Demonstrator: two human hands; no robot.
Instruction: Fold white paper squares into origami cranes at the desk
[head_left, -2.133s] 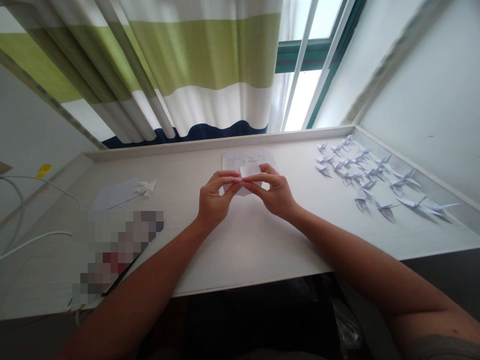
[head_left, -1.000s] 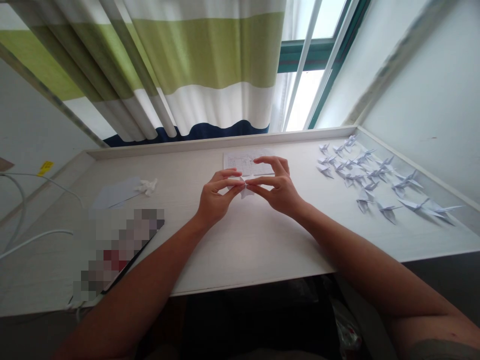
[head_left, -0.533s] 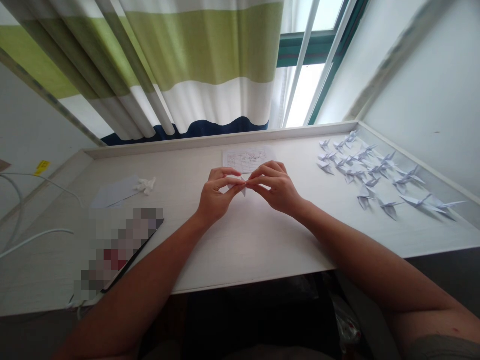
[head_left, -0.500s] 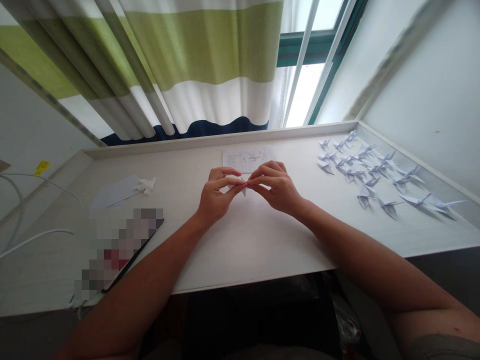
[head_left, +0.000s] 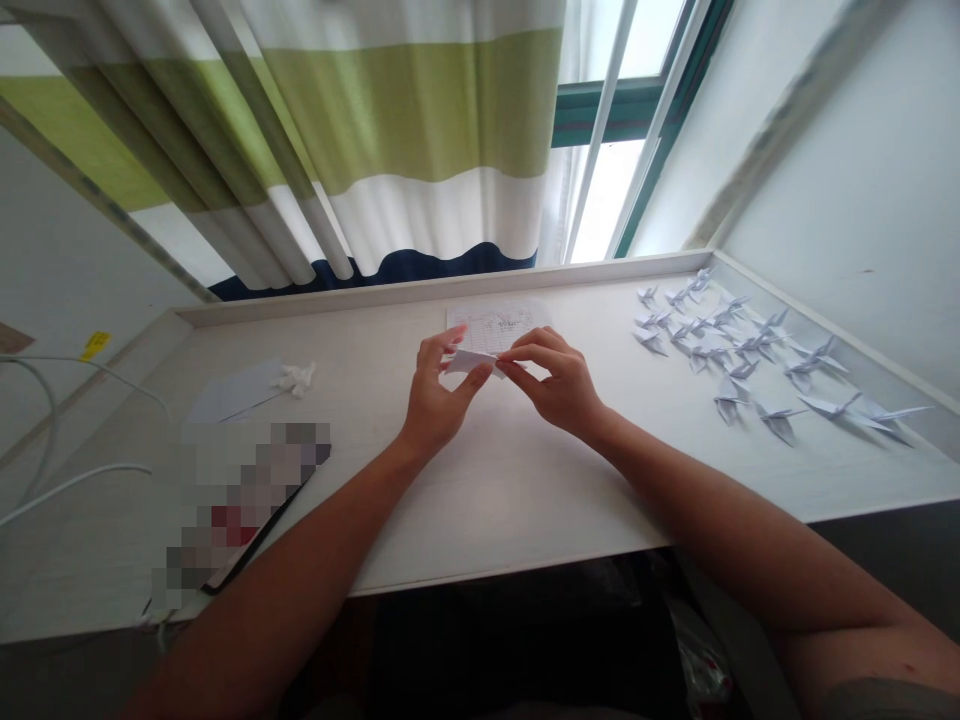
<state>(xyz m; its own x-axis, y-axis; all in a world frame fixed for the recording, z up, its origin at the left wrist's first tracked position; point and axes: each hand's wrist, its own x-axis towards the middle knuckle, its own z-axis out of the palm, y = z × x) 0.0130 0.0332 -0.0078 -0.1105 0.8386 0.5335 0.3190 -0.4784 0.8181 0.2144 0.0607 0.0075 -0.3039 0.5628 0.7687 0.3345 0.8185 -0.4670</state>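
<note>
A small piece of folded white paper (head_left: 474, 360) is held up above the middle of the table. My left hand (head_left: 441, 395) grips its left side, the thumb in front and the fingers behind. With thumb and fingertips, my right hand (head_left: 553, 378) pinches the paper's right end. Parts of the folds are covered by my fingers. Just beyond my hands lies a printed sheet (head_left: 499, 318). Several white folded paper cranes (head_left: 739, 340) stand grouped at the table's right side.
On the left lie blank white paper sheets (head_left: 232, 388), a crumpled tissue (head_left: 295, 379) and a dark-edged device (head_left: 262, 510), its face blurred out. White cables (head_left: 82, 480) run along the left edge. A low rim (head_left: 450, 288) borders the white table (head_left: 480, 520) before a curtain (head_left: 420, 110).
The folded paper has turned, so a broader flat face now shows at the left hand. My left fingers have shifted and lifted around it, while the right hand keeps its pinch.
</note>
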